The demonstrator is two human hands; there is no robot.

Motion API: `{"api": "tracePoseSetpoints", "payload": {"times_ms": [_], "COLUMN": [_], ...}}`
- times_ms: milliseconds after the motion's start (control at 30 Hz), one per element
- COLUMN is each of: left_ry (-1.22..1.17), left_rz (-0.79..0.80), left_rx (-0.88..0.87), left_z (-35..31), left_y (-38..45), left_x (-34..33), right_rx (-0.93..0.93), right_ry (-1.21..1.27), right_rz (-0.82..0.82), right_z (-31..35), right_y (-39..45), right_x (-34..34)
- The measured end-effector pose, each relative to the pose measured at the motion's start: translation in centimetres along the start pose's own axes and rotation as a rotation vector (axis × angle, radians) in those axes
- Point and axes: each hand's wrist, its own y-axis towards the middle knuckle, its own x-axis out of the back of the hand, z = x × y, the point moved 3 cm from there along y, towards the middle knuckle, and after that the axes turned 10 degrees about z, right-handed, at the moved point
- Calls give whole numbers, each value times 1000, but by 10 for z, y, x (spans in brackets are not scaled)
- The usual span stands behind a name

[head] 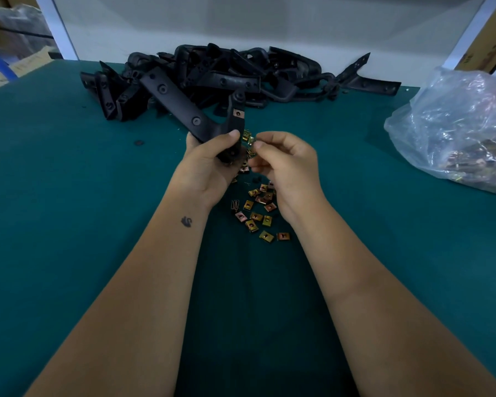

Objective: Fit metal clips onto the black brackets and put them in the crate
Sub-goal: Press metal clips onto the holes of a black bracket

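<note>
Loose metal clips (257, 214) scattered on green surface (69, 181), just below hands. Left hand (209, 164) grips black bracket (184, 107), fingers curled round lower end; one clip already fitted on its short arm (237, 113). Right hand (287, 164) at 3 o'clock of bracket, fingers pinching single clip (251, 141). Bracket pile (229, 73) at 12 o'clock, far edge. Clear plastic bag (458, 124) at 2 o'clock, clips inside.

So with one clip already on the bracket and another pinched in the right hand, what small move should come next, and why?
Probably bring the right hand a little left and push its small brass-coloured metal clip onto the black plastic bracket held in the left hand. One copper-coloured clip already sits on the bracket's upper arm, and the pinched clip hangs just beside the gripped end.
</note>
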Motion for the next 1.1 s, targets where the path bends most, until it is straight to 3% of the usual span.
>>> {"api": "tracePoseSetpoints", "payload": {"times_ms": [367, 767, 967, 1100], "left_ry": [22, 14, 27, 37], "left_rz": [125, 146, 157, 151], "left_rx": [57, 61, 73, 74], "left_z": [0, 0, 0, 1], "left_y": [-3, -3, -5, -6], "left_x": [-6, -5, -9, -10], "right_rx": [-54, -65, -74, -67], "right_ry": [158, 119, 273, 187], "right_rz": [51, 103, 89, 90], "right_z": [1, -1, 0, 0], "right_y": [0, 1, 1, 1], "right_x": [-2, -1, 0, 0]}}
